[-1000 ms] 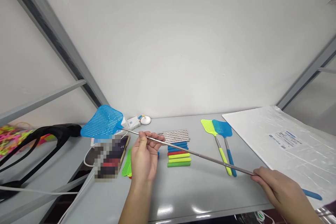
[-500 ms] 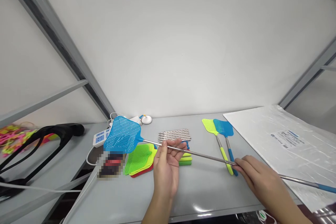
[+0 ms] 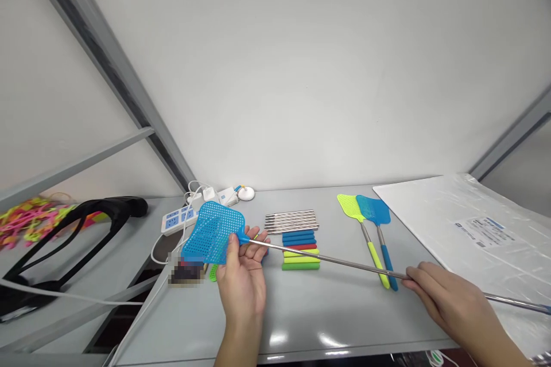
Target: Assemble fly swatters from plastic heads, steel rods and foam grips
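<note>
A blue fly swatter point(image 3: 214, 232) with a long, extended metal rod slants across the view, its mesh head at the left and its handle end leaving at the right. My left hand point(image 3: 241, 285) holds it palm up at the neck below the head, thumb on top. Farther along the rod, my right hand point(image 3: 450, 298) is closed around the metal. Beneath the rod lie stacked handle grips point(image 3: 300, 266) in blue, red, yellow and green. Behind them is a row of metal rods point(image 3: 290, 221). Swatter heads on the table are mostly hidden by my left hand and the blue mesh.
A yellow fly swatter point(image 3: 373, 258) and a second blue fly swatter point(image 3: 384, 249) lie at the right, beside a white wrapped package point(image 3: 434, 218). At the left are a power strip point(image 3: 172, 222) with cables and a black curved frame point(image 3: 64, 275). Metal shelf posts point(image 3: 159, 137) flank the table.
My left hand has slid left along the rod to the neck of the swatter. My right hand appears farther right, and the stacked grips are now uncovered.
</note>
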Demonstrator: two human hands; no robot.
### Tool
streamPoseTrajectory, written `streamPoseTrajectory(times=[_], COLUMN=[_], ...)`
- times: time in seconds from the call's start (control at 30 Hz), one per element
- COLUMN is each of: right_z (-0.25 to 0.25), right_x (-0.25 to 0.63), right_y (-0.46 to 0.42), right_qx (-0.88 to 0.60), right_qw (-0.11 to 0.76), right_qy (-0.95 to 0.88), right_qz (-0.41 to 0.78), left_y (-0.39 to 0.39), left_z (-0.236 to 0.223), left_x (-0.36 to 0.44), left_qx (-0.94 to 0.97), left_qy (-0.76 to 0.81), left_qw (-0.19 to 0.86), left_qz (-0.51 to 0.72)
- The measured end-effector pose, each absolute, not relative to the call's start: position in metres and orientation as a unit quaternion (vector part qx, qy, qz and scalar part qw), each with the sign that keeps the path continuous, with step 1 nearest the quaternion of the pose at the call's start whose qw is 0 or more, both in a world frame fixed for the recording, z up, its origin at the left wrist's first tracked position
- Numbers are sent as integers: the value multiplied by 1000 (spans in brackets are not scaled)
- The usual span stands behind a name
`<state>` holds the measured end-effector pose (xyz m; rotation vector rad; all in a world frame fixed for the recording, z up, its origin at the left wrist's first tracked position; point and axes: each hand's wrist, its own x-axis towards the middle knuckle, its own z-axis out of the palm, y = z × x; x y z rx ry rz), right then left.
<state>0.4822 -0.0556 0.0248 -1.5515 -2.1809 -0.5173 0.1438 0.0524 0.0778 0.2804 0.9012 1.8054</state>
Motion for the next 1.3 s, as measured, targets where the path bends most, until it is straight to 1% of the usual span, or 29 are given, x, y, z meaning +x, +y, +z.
streamPoseTrajectory(times=[0.2, 0.33, 0.43, 0.63, 0.83, 0.93, 1.03, 1.13, 1.23, 1.3], right_z=[24, 20, 17, 28, 52, 57, 56, 55, 54, 52], right_x=[499, 501, 488, 437, 393, 363, 341, 347, 377, 395], right_y=[-53, -50, -48, -38, -26, -16, -5, 2, 2, -2], right_qx=[-576, -575, -563, -531, -527, -522, -516, -511, -539, -552], right_qw=[211, 213, 209, 209, 204, 209, 234, 227, 200, 187], right_qy=[-761, -762, -772, -799, -794, -801, -806, -816, -807, -804], right_qz=[-212, -209, -207, -192, -222, -207, -173, -147, -135, -116], left_y=[67, 72, 66, 47, 33, 18, 10, 22, 49, 63], left_z=[79, 73, 68, 61, 55, 51, 50, 55, 62, 65], left_x=[112, 96, 103, 148, 176, 194, 206, 192, 158, 140], left_qx=[91, 90, 90, 117, 121, 143, 167, 143, 78, 68], left_qy=[362, 366, 371, 361, 338, 323, 311, 327, 352, 358], left_qw=[446, 451, 453, 516, 557, 599, 624, 584, 540, 526], left_qz=[814, 809, 806, 768, 749, 719, 697, 729, 760, 768])
